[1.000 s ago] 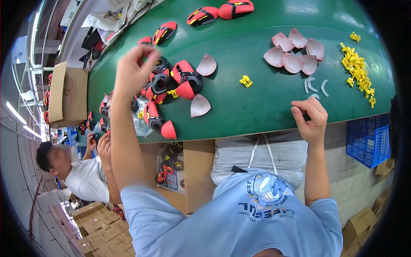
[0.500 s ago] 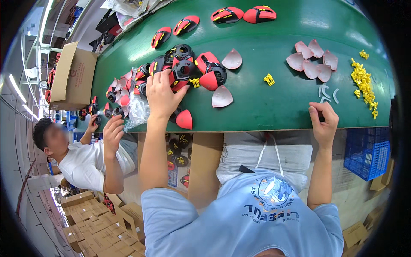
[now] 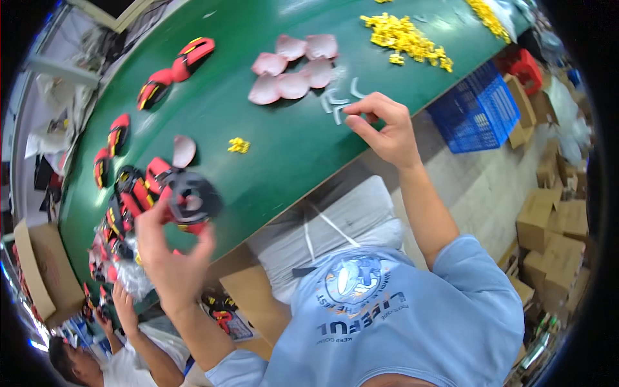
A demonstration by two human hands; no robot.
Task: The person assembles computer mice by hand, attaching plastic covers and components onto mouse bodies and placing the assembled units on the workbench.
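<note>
The left hand [image 3: 173, 266] holds a black-and-red shell [image 3: 195, 197], best gripped steadily; the right hand [image 3: 391, 132], narrowed at a pale strip [image 3: 337, 116], should pinch lightly; whether it grips, I cannot tell.

Dark lettering [image 3: 361, 314] marks the blue shirt [image 3: 419, 322].

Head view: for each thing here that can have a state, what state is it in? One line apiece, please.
Left hand: gripping, blurred
Black-and-red part: held in left hand
Right hand: fingers bent, grip unclear
Pale curved strips: loose, beside right hand
Six pink shells: loose, clustered
Yellow pieces: mostly heaped
Plastic bag: crumpled
</note>
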